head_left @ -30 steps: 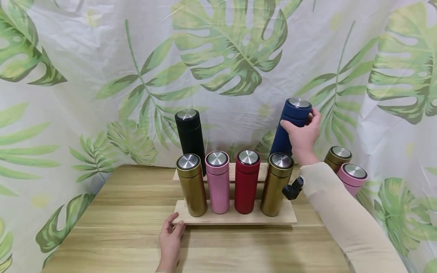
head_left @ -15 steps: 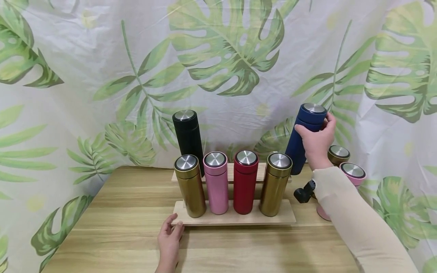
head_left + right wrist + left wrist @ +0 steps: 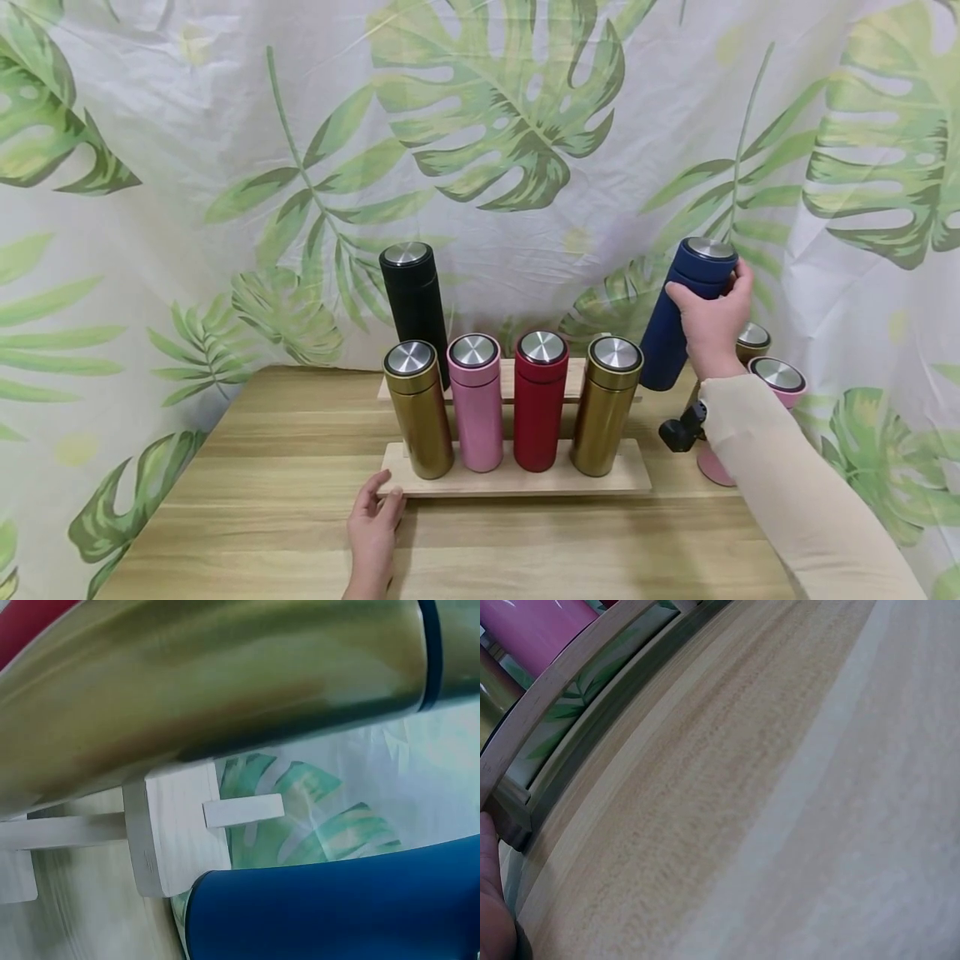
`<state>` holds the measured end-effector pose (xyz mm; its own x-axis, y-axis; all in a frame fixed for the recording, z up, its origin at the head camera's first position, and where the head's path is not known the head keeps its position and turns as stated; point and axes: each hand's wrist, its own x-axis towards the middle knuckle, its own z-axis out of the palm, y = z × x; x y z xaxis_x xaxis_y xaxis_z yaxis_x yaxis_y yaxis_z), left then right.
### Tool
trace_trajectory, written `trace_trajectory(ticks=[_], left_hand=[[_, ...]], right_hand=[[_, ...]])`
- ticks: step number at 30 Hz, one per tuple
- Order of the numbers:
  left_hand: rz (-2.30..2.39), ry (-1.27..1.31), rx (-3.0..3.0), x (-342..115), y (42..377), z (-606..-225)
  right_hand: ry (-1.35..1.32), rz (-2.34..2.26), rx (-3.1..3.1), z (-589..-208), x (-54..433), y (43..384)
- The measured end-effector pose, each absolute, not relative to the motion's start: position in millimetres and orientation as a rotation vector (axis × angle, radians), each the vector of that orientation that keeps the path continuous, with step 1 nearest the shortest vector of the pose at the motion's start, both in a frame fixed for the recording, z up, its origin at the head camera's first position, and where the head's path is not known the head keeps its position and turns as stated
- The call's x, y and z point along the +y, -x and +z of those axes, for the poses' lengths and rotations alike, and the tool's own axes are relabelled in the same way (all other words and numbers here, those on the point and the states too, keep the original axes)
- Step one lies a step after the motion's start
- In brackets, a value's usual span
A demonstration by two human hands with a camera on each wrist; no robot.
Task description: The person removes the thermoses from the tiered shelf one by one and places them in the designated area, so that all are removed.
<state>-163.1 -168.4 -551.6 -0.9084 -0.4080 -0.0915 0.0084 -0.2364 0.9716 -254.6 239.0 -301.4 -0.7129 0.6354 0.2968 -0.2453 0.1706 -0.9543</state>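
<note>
Left hand (image 3: 373, 529): bottom of the head view, left of centre, thumb and fingers pinching the left corner of the wooden rack (image 3: 517, 481).
Front step: gold bottle (image 3: 425, 425), pink bottle (image 3: 480, 421), red bottle (image 3: 538, 417) and second gold bottle (image 3: 603, 425), left to right across the middle, all upright.
Right edge of table (image 3: 300, 500): another pink bottle (image 3: 780, 372), another gold bottle (image 3: 753, 336) behind it, both partly hidden by the sleeve (image 3: 795, 492).
Right hand (image 3: 716, 321): right of centre, gripping the blue bottle's upper part.
Blue bottle (image 3: 670, 342): just beyond the rack's right end; whether its base touches the table cannot be told.
Back step: black bottle (image 3: 415, 308), centre left.
Farthest: leaf-print cloth (image 3: 510, 267).
</note>
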Motion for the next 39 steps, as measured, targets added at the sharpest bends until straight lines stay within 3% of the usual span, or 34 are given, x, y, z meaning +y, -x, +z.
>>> trace_trajectory(ticks=[9,39], left_hand=[[-2.223,-0.485,-1.746,-168.8,164.6,-549.5],[-2.197,-0.498,-1.792,-166.9,162.0,-549.4]], right_hand=[[0.383,1.593,-1.787,-309.3,244.0,250.7],[0.558,1.428,-1.990,-390.1,251.5,249.6]])
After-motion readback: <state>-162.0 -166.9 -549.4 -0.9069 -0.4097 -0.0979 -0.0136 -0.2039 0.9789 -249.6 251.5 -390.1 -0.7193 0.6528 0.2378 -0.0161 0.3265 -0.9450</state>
